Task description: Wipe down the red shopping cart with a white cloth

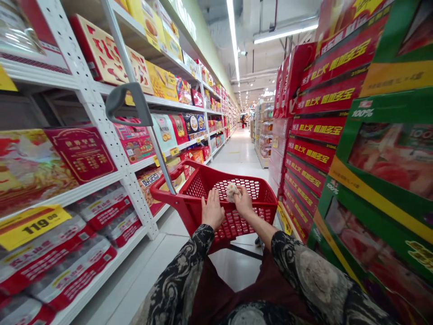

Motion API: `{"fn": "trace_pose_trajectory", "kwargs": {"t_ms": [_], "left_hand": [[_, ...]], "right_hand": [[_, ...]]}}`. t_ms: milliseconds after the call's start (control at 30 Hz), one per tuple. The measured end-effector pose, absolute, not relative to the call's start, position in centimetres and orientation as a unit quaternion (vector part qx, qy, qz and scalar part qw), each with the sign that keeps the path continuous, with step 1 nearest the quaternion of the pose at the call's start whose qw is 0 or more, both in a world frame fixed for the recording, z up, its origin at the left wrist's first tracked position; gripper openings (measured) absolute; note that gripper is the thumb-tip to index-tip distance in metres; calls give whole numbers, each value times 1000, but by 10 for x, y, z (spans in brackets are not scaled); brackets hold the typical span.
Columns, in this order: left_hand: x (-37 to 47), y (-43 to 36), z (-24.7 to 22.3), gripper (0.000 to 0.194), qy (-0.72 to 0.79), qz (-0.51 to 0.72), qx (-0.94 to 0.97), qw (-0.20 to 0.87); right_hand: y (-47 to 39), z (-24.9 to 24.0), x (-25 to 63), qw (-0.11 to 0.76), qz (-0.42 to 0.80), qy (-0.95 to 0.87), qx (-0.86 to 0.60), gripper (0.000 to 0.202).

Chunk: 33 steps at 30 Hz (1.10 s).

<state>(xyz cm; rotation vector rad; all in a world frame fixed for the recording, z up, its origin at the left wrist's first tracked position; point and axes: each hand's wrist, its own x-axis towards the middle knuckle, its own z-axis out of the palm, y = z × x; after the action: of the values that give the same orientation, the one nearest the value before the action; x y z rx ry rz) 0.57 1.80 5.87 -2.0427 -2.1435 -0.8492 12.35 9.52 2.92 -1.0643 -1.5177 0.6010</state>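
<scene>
In front of me stands a red plastic shopping basket (194, 180) with a lattice of holes in its walls and a grey metal pole with a grey handle (135, 101) at its left. My left hand (213, 210) lies on the near rim, fingers stretched out and holding nothing. Just to its right, my right hand (245, 201) is closed on a crumpled white wad (232, 191), perhaps cloth or tissue, at the same rim. Some of the wad is hidden by the fingers. Only part of the basket's inside shows.
White shelving (88, 97) with boxed goods and bottle packs runs along the left, with a yellow price tag (35, 225) low down. Stacked red drink cartons (318, 131) and green boxes (382, 167) rise close on the right. A tiled aisle (238, 149) stretches ahead.
</scene>
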Motion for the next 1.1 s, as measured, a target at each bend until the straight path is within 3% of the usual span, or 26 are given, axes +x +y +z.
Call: {"fn": "trace_pose_trajectory", "kwargs": {"t_ms": [100, 200, 300, 567, 700, 767, 833, 933, 1100], "left_hand": [[9, 25, 71, 60, -658, -461, -564, -189], [14, 28, 79, 50, -558, -551, -428, -449], [20, 30, 83, 50, -476, -596, -370, -531], [3, 31, 101, 26, -616, -595, -399, -327], [-40, 14, 121, 29, -690, -556, -429, -178], [-63, 6, 126, 36, -745, -412, -523, 44], [-81, 1, 123, 40, -751, -271, -582, 157], [-84, 3, 103, 42, -761, -143, -605, 185], [-43, 20, 59, 46, -705, -119, -686, 136]], "right_hand": [[94, 44, 108, 605, 345, -576, -428, 25], [89, 57, 100, 603, 365, -581, -407, 21], [77, 67, 99, 578, 292, -635, -422, 19], [56, 72, 88, 509, 227, -749, -358, 36], [66, 55, 104, 457, 171, -788, -375, 41], [73, 44, 119, 429, 149, -786, -419, 41], [79, 31, 133, 404, 132, -782, -456, 41], [83, 16, 148, 376, 105, -783, -484, 41], [77, 6, 158, 329, 72, -804, -490, 41]]}}
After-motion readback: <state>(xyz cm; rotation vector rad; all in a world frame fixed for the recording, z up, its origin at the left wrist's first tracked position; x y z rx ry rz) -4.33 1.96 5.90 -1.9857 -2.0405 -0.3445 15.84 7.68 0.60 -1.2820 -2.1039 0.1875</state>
